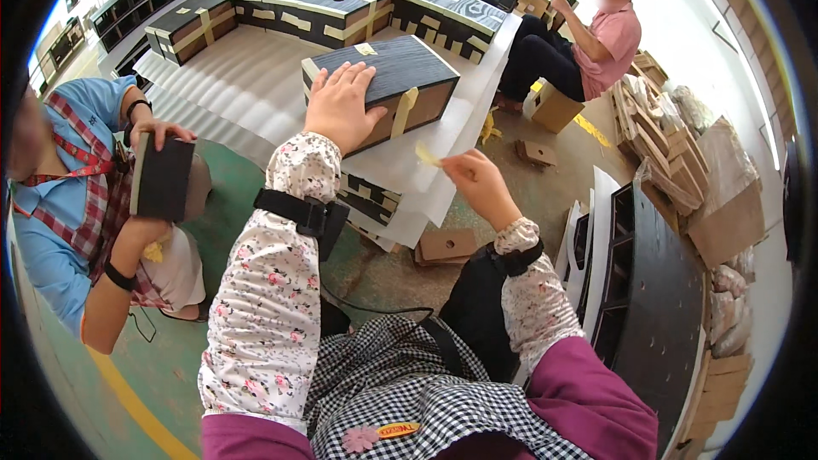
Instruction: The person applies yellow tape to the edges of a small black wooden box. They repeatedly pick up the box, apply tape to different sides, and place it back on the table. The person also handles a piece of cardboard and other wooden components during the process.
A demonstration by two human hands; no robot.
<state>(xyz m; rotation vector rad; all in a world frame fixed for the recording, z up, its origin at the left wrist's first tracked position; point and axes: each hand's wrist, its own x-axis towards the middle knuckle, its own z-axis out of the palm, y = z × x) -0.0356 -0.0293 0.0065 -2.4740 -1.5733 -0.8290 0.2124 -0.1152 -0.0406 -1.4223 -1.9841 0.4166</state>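
A wooden box (416,77) with a dark wood-grain top rests near the front corner of the stack, strips of masking tape on its top and side. My left hand (340,104) lies on the box's top left part, fingers spread and pressed flat against it. To the right of the box, my right hand (479,183) pinches a small strip of yellowish masking tape (426,154), apart from the box. One tape strip (405,111) still runs down the box's front side.
Taped dark boxes (290,2) stand behind on white foam sheet (230,77). At left, a person holds a dark panel (164,177); at back right, another person (601,43) sits on a carton. Brown boards (446,245) lie on the floor; a black shelf unit (652,307) stands right.
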